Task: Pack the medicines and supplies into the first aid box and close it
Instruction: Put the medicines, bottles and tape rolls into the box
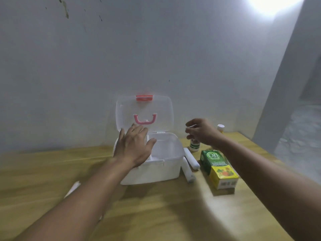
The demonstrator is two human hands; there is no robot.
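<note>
A white first aid box (156, 173) stands open on the wooden table, its clear lid (163, 110) with pink handle and red latch leaning back against the wall. My left hand (133, 146) hovers flat over the box's left side, fingers spread, holding nothing. My right hand (199, 132) hangs above a small white bottle with a green band (194, 146), fingers curled and apart. Two white bandage rolls (191, 160) lie beside the box's right wall. A green and yellow medicine carton (217, 166) lies right of them. A white-capped bottle (221, 127) stands behind my right wrist.
The wooden table (156, 214) meets a pale wall at the back; its right edge runs diagonally near the carton. A white flat object (73, 189) lies on the table by my left forearm, blurred.
</note>
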